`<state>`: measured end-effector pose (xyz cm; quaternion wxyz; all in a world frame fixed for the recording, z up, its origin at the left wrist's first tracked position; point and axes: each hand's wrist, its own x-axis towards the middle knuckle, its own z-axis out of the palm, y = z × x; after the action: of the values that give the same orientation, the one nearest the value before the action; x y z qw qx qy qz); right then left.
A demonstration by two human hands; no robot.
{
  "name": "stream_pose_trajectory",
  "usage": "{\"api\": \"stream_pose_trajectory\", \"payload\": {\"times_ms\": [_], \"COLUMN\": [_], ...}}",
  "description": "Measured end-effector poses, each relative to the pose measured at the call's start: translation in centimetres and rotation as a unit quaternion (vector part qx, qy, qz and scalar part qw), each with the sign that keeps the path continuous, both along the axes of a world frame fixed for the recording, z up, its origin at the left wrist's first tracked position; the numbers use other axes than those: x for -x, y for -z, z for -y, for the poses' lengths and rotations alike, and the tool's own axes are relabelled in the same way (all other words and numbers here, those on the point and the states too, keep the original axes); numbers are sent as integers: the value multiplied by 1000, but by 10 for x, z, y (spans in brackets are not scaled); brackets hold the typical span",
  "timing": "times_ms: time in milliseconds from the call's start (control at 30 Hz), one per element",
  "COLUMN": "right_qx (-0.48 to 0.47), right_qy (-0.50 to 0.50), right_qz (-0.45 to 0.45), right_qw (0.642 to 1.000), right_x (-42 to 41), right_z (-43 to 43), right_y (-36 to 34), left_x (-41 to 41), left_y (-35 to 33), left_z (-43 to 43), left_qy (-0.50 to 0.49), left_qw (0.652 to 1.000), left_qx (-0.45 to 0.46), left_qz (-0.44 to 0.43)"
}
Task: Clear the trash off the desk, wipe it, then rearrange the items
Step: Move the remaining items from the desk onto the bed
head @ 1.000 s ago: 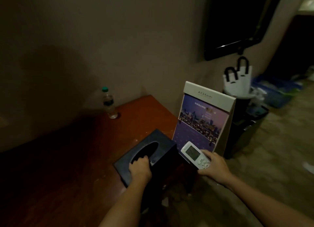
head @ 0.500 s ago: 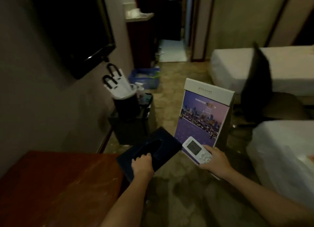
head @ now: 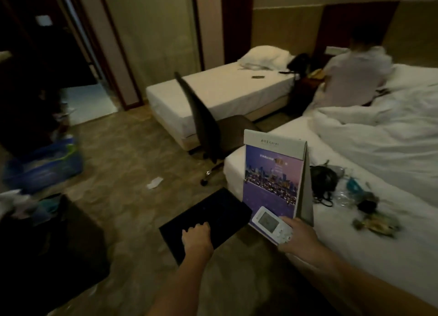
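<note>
Facing the bed [head: 369, 256], the person has a load in each hand. The left grip [head: 196, 238] curls its fingers over the top face of the black box [head: 214, 215] and holds it at the near end. Whether the fingers hook into a slot is too dark to tell. The box's long axis runs from the grip away and to the right, with its top tilted toward the camera. It hangs over the floor [head: 123, 164], just left of the bed.

The right grip [head: 299, 236] is closed on two things at once: the remote [head: 270, 223] is pinched flat against the lower front of the card [head: 272, 173]. The remote points from the grip up and to the left. The card stands upright above the grip, long axis vertical, picture side toward the camera.

Card and remote sit over the bed's left edge, near its foot corner, so the right grip is the one nearer the mattress. By my reading it needs only to come down and a little right to set them on the sheet. The box lies further off, with the bed's edge between it and any bare sheet.

A black bag [head: 323, 180] and loose clutter lie on the bed just right of the card, so the free patch looks to be along the near left edge, beneath the right forearm
</note>
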<state>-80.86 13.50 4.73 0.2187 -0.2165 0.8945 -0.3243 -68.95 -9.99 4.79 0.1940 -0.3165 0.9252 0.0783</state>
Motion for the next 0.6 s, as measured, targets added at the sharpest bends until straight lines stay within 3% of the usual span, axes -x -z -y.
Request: {"api": "stream_pose_trajectory", "payload": {"times_ms": [400, 600], "right_qx": [-33, -19], "right_qy": [167, 284], "right_qz": [-1, 56], "right_qw": [985, 957], "right_x": [144, 215], "right_z": [-135, -174], "right_y": [18, 42], "left_x": [237, 372], "left_y": [23, 54], "left_z": [-107, -133], "left_qy": [212, 299], "left_qw": [977, 954], "left_qx": [12, -5], "left_qz": [15, 13]}}
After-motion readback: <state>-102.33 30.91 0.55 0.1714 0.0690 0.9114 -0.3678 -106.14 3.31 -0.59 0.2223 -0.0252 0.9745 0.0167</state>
